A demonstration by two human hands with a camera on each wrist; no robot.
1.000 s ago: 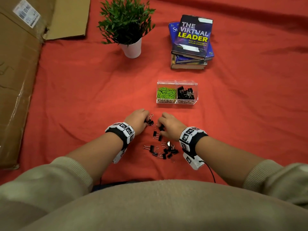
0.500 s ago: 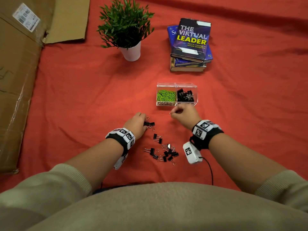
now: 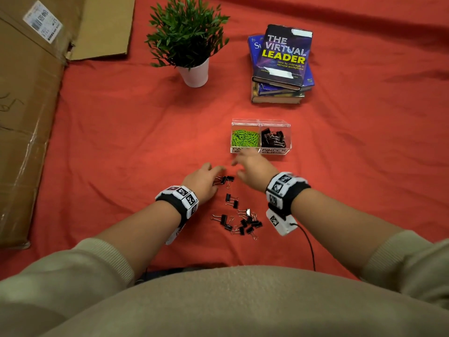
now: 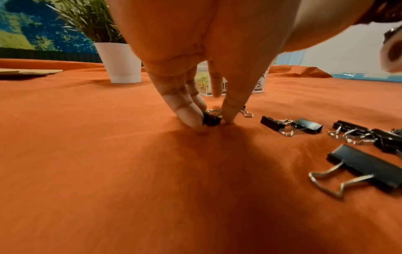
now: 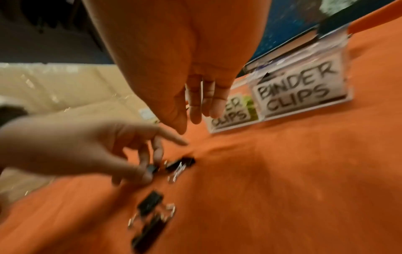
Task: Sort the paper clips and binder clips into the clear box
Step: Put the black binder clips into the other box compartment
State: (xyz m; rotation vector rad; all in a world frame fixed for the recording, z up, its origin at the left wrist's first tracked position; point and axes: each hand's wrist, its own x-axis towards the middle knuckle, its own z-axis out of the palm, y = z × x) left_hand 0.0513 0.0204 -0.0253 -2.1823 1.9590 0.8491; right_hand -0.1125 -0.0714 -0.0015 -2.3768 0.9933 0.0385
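Observation:
A clear two-part box (image 3: 287,132) stands on the red cloth, with green paper clips (image 3: 245,137) in its left part and black binder clips (image 3: 272,138) in its right part. Its labels (image 5: 298,92) face me. Several loose black binder clips (image 3: 241,221) lie between my wrists. My left hand (image 3: 215,176) pinches one binder clip (image 4: 211,119) between thumb and fingers (image 4: 187,111), low on the cloth. Just in front of the box hovers my right hand (image 3: 239,167), fingers loosely extended (image 5: 195,111) and holding nothing.
A potted plant (image 3: 192,45) in a white pot stands at the back centre. A stack of books (image 3: 281,66) lies behind the box. Flattened cardboard (image 3: 26,117) covers the left side. A cable (image 3: 308,244) trails from my right wrist.
My right hand took a clip from the pile, went up to the box, and now draws back from it empty. My left hand stayed low, gripping its clip.

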